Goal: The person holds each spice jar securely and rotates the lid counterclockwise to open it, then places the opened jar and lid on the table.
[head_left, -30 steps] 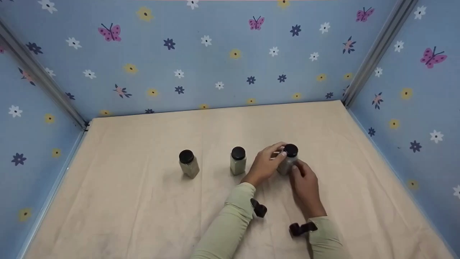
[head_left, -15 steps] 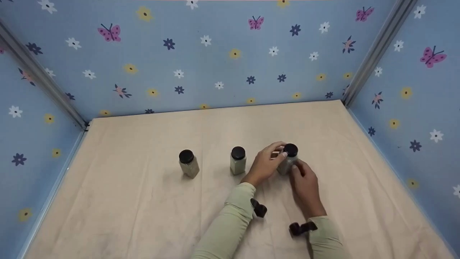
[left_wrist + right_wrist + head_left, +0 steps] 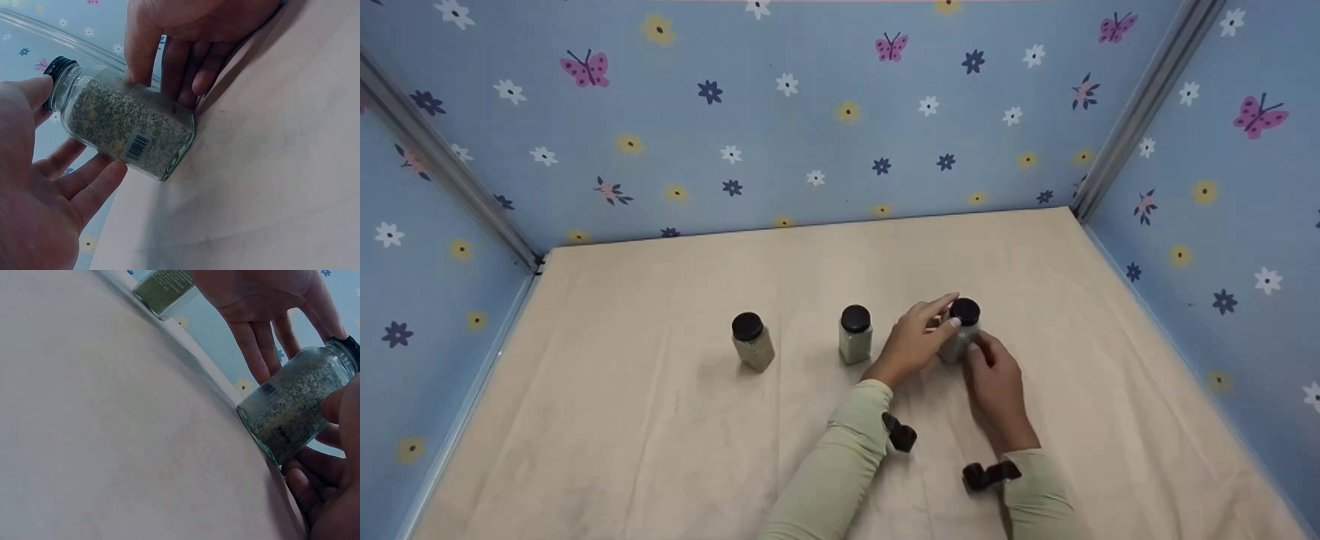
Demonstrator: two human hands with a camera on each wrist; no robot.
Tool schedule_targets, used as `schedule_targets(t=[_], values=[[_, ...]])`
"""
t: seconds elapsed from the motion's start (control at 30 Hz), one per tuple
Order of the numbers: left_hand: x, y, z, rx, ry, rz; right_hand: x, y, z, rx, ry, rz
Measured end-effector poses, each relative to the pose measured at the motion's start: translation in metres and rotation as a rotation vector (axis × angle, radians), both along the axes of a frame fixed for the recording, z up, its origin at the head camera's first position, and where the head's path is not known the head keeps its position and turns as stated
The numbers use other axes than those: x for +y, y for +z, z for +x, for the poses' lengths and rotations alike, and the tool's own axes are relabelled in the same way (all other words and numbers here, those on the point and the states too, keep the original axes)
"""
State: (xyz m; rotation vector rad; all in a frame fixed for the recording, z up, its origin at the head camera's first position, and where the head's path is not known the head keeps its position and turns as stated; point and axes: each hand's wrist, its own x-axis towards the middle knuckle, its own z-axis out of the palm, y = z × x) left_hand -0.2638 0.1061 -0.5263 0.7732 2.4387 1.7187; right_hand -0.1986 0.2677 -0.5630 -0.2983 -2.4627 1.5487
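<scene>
The counter [image 3: 660,450], covered in pale cloth, carries three dark-capped jars in a row; the right-hand jar [image 3: 960,337] stands upright between both hands. The left hand [image 3: 911,345] has its fingers spread and laid against the glass near the cap; the right hand [image 3: 997,379] cups the opposite side, fingers curled round the body. Judged as rigid, smooth glass filled with dried herb: moderate weight, breakable, slippery if held lightly, so the flat sides below the cap [image 3: 59,67] offer the surest grip. The head view alone shows the middle jar [image 3: 855,334] and left jar [image 3: 751,341]; the left wrist view alone shows the barcode label [image 3: 135,147].
</scene>
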Motion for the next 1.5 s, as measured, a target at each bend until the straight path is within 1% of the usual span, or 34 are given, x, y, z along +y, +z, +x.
schedule_targets(t=[0.33, 0.57, 0.67, 0.93, 1.1, 1.4, 1.5], values=[[0.0016, 0.0016, 0.0016, -0.012, 0.025, -0.060, 0.0008, 0.0013, -0.0006, -0.001, 0.003, 0.009], [0.0022, -0.0001, 0.0022, -0.028, 0.037, -0.041, 0.0005, 0.0021, -0.0013, -0.010, -0.004, -0.001], [0.0020, -0.0013, 0.0015, -0.020, 0.033, -0.026, 0.0006, 0.0012, -0.0022, -0.014, -0.006, 0.002], [0.0009, -0.0028, 0.0009, -0.020, 0.020, 0.045, 0.0005, 0.0004, -0.0024, -0.016, -0.005, 0.000], [0.0007, -0.0037, 0.0007, -0.024, 0.021, 0.059, 0.0008, -0.0016, -0.0013, -0.001, 0.007, -0.008], [0.0009, -0.0038, 0.0004, -0.034, 0.042, 0.070, 0.0006, -0.0013, -0.0020, 0.000, 0.002, 0.015], [0.0009, -0.0043, -0.0002, -0.027, 0.039, 0.072, 0.0007, -0.0013, -0.0020, 0.002, -0.001, 0.015]])
